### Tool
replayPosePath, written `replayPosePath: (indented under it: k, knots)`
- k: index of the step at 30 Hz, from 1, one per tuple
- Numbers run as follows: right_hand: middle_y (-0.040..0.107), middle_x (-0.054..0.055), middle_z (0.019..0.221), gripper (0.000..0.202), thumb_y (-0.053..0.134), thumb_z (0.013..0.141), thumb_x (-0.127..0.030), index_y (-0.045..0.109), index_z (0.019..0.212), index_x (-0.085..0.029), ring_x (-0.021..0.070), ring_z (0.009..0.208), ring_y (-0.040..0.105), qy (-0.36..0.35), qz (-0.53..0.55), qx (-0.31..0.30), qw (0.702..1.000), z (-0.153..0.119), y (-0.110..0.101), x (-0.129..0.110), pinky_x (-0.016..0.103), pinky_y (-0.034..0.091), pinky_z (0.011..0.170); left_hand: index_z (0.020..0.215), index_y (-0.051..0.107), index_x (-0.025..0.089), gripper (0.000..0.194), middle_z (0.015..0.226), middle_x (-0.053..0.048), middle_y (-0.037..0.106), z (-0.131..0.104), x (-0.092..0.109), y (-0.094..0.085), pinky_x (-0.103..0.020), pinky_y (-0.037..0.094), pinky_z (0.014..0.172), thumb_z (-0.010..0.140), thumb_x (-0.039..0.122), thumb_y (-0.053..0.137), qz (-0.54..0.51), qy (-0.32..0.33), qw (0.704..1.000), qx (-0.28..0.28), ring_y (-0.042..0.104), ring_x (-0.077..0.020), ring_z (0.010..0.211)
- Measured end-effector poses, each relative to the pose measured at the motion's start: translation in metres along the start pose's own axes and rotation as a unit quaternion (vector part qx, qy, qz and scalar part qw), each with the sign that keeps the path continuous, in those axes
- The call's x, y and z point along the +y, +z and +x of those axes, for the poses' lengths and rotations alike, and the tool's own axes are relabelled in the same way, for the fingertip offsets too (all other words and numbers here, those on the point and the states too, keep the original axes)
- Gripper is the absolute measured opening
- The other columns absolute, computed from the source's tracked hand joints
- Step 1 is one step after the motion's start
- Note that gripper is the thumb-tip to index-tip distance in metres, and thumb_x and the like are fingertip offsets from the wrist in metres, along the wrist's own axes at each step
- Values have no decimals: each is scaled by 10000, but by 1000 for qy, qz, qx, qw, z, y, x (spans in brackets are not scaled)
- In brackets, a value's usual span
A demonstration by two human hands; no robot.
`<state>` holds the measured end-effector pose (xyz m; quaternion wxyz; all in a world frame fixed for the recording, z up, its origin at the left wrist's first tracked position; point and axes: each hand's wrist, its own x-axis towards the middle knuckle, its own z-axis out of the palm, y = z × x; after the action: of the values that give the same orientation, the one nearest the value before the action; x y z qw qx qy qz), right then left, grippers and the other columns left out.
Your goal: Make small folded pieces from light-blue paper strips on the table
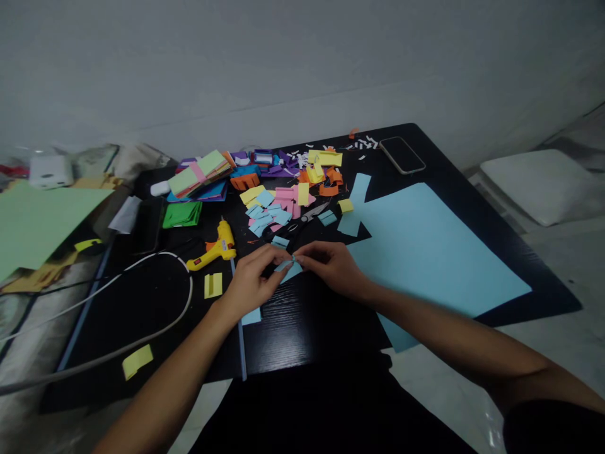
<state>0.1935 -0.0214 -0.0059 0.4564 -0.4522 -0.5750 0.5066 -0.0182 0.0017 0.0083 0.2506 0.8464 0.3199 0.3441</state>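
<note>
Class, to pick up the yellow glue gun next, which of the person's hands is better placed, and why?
Probably the left hand: the yellow glue gun lies close beside it, while the right hand is farther away. Both hold the small blue paper, so the left would need freeing.

A craft corner, possibly in a home, is showing: a yellow plastic glue gun (217, 248), black-handled metal scissors (314, 214) and small multicoloured paper pieces (285, 194) are lying on a black wood-grained table (295, 342). A smooth grey wall (302, 63) is rising right behind it.
</note>
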Motion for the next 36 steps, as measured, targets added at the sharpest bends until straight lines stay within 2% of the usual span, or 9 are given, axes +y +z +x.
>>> replayPosePath:
  k: [5,13,17,24,30,36]
  knots:
    - [805,33,884,142,740,897,-303,805,971,-201,175,799,735,-16,-30,0,999,-1,-1,-1,311,579,777,1003,662,188,29,864,-19,669,0,1,2,-279,515,743,983,176,645,5,0,1000,17,628,-149,800]
    - [822,44,988,170,748,893,-295,803,1031,-213,199,910,770,-20,-8,-2,1000,-5,2,-2,338,597,856,1000,679,195,38,866,-18,690,-1,2,4,-286,526,729,976,224,674,3,-25,998,49,638,-151,784]
    - [824,37,971,167,785,865,-334,805,993,-229,208,905,777,-12,-1,22,1000,-6,3,-2,365,613,876,969,685,201,20,865,-22,685,0,4,6,-301,528,741,970,220,682,-11,-36,997,62,640,-161,803]
    - [830,42,984,161,789,866,-340,815,985,-234,219,910,785,-24,-8,33,999,-7,5,-1,373,617,878,976,689,204,24,1033,-61,740,0,5,8,-358,560,881,960,222,690,-26,-59,995,77,705,-201,987]
    - [827,38,965,140,777,879,-313,811,978,-220,206,888,781,-24,-10,37,999,-8,5,-3,344,611,843,989,692,201,56,975,-43,769,-4,7,11,-343,570,851,954,244,699,-45,-108,990,78,730,-193,925]
    - [818,38,946,124,769,881,-320,801,961,-232,201,862,767,-27,-15,41,999,-7,6,-4,356,610,828,987,677,204,53,985,-42,761,-6,4,16,-340,571,852,952,236,700,-56,-103,989,88,724,-189,938]
